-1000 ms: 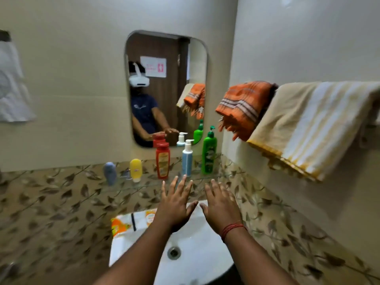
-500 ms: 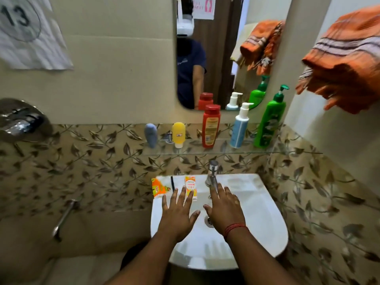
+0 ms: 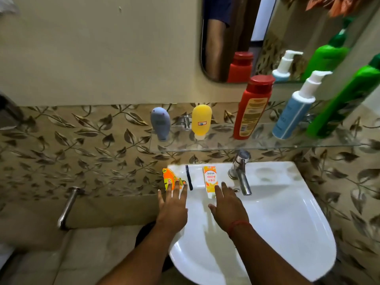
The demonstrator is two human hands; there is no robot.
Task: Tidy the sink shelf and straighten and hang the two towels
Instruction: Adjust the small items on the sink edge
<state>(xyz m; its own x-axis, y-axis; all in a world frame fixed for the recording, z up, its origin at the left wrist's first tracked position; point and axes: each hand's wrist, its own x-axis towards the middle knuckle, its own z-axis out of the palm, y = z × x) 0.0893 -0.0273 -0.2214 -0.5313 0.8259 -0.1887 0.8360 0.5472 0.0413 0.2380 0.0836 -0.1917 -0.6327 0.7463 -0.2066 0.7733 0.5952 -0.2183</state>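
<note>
**Both hands flat over the basin's back ledge**

The left hand (image 3: 172,208) reaches forward palm down, fingers straight and slightly spread, its fingertips over the orange sachet (image 3: 169,178) at the ledge's 10 o'clock corner; whether they press it cannot be told. The right hand (image 3: 227,204), a red thread at the wrist, is likewise released and flat, its index tip at the lower end of the white-and-orange Centrum tube (image 3: 210,179). Neither hand grasps anything. A thin black strip (image 3: 188,177) lies between sachet and tube.

The white ceramic sink (image 3: 287,212) carries a chrome tap (image 3: 240,171) at 12 o'clock. Above it, the clear glass shelf (image 3: 226,148) holds, from 9 towards 3 o'clock, a grey-blue squeeze tube (image 3: 160,123), a yellow squeeze tube (image 3: 201,121), a red-capped red bottle (image 3: 252,108), a blue pump bottle (image 3: 296,108) and a green pump bottle (image 3: 347,103), all upright. An orange towel's fringe (image 3: 337,5) shows at 1 o'clock. Leaf-patterned tiles (image 3: 82,145) back the wall beneath a rounded mirror (image 3: 232,33).
</note>
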